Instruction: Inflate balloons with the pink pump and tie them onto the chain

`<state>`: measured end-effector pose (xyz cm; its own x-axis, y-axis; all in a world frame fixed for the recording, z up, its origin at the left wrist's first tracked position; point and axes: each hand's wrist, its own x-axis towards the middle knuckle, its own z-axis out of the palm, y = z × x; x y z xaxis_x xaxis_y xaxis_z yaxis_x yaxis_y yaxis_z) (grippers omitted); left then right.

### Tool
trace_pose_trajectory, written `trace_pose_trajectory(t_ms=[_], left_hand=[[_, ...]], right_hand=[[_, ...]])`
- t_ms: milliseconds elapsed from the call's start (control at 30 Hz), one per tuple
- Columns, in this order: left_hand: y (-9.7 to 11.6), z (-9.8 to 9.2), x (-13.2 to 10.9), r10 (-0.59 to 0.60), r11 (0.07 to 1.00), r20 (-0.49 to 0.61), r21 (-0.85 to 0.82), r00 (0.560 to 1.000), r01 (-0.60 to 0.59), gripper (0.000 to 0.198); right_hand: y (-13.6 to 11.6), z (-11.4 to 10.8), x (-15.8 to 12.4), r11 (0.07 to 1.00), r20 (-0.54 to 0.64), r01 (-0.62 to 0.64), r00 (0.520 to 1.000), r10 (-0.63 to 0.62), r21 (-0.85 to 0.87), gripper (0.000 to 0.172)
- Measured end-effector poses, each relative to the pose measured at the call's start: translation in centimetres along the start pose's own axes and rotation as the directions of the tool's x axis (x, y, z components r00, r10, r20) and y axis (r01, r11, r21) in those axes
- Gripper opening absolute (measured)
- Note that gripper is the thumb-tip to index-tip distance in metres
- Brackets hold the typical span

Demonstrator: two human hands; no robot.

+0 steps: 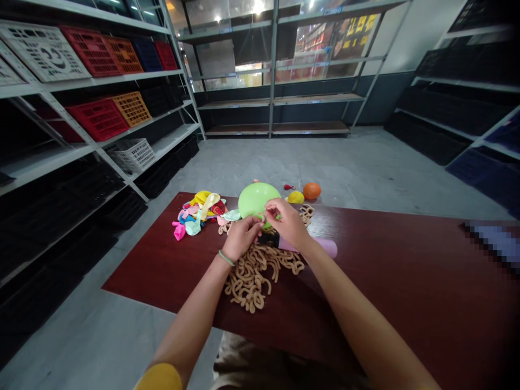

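A light green inflated balloon (259,196) is just beyond my hands, over the table's far edge. My left hand (244,235) is closed in a pinch at the balloon's neck. On the other side of the neck, the fingers of my right hand (287,222) are pinched too; the neck itself is mostly hidden by my fingers. Beneath my hands lies a pink cylinder with a black end, which looks like a hand pump (326,247). Tan curled strips and loops (249,279) are heaped on the table under and in front of it.
Several limp coloured balloons (199,211) lie at the table's (385,271) far left. An orange balloon (312,190) and a yellow balloon (296,197) rest beyond the far edge. Shelves with plastic baskets (97,118) stand left; metal racks (272,103) stand ahead and right.
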<state>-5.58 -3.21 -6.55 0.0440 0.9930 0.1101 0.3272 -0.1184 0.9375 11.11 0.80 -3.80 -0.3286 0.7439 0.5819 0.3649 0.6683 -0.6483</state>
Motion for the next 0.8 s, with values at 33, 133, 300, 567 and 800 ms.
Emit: trace_pose_trajectory(t_ms=[33,133,300,567,800], left_hand=[[0.1,0.1,0.0,-0.011,1.0,-0.021,-0.019,1.0,0.01,0.027],[0.5,0.0,0.2,-0.078,0.981,-0.06,-0.184,0.995,0.065,0.032],[0.7,-0.4,0.4,-0.114,0.926,0.007,-0.363,0.993,0.109,0.036],[1.1,-0.3,-0.4,0.112,0.988,0.075,0.096,0.991,-0.119,0.031],[0.1,0.0,-0.3,0.328,0.881,0.204,0.287,0.922,-0.377,0.021]], right_hand=[[0.1,0.0,0.0,0.999,-0.001,-0.012,1.0,0.012,0.031,0.013],[0.3,-0.1,0.2,0.988,0.004,-0.057,0.998,0.057,0.144,0.025],[0.3,-1.0,0.6,0.98,0.067,-0.009,0.998,-0.005,0.197,0.022],[-1.0,-2.4,0.9,0.975,0.205,0.215,0.953,-0.221,0.052,0.018],[-1.7,-2.1,0.6,0.99,0.257,0.135,0.958,-0.124,-0.028,0.015]])
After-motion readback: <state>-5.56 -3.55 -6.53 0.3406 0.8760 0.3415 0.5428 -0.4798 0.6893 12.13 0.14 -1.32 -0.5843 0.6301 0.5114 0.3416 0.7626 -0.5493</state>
